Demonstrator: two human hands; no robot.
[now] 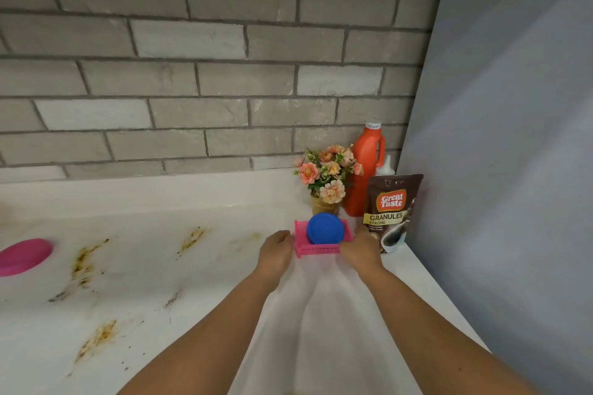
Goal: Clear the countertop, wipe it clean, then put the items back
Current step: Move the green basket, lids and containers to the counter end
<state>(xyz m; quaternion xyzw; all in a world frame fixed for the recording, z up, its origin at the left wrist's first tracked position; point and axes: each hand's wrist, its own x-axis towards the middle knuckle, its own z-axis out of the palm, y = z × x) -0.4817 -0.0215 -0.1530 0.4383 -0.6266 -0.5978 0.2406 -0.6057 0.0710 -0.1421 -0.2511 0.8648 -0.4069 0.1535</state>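
Observation:
A small pink plastic rack (316, 248) with a blue plate (324, 229) standing in it sits on the white countertop (160, 266) near the back right corner. My left hand (276, 250) holds the rack's left end with curled fingers. My right hand (361, 247) holds its right end. Brown stains (83, 263) streak the left half of the countertop.
Behind the rack stand a pot of peach flowers (325, 183), an orange bottle (365, 173), a small white bottle (386, 167) and a brown coffee granules pouch (391, 212). A pink dish (24, 256) lies at the far left. A brick wall runs behind; a grey wall closes the right.

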